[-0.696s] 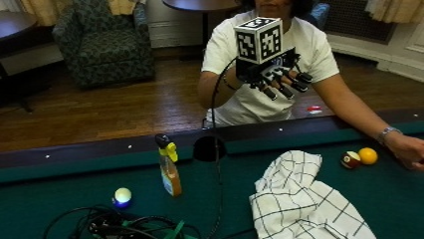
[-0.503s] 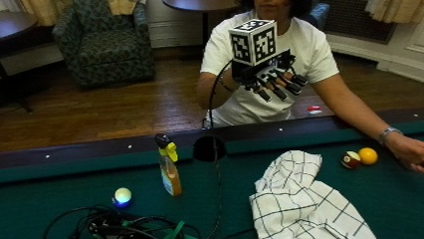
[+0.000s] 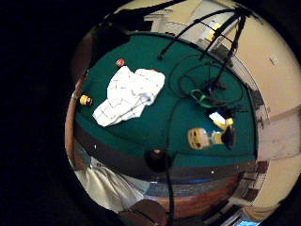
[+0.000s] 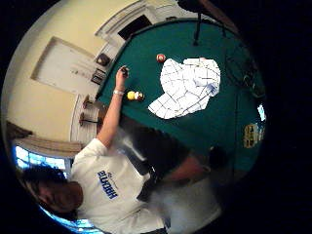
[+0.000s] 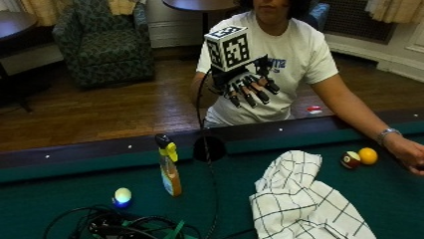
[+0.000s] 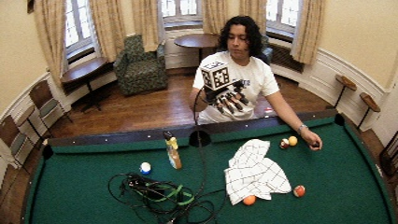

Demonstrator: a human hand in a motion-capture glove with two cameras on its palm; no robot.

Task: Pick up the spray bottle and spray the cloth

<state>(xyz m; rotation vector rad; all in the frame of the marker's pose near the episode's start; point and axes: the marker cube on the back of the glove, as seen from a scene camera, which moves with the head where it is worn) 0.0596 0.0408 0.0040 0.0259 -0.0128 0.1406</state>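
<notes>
Bottle first: the tall amber plastic spray bottle with the yellow and black trigger head (image 5: 169, 171) is standing upright on the green felt table (image 5: 59, 181), below and off to the left of the hand in the outside view, well apart from it. The black-gloved right hand (image 5: 248, 88) is hovering in the air in front of the person's chest, back from the table's dark wooden rail (image 5: 86, 152), its fingers spread and pointing down, holding nothing. Judging by this, the reach is only beginning. To do it well, the hand is needing to travel down and across to the bottle's neck, wrapping just under the trigger head so a finger is landing on the trigger, and closing without tipping the narrow bottle. Further right, below the hand, the white cotton cloth with thin dark checks (image 5: 301, 206) is lying crumpled on the table, near the bottle but not touching it, so the nozzle is wanting to turn that way.
</notes>
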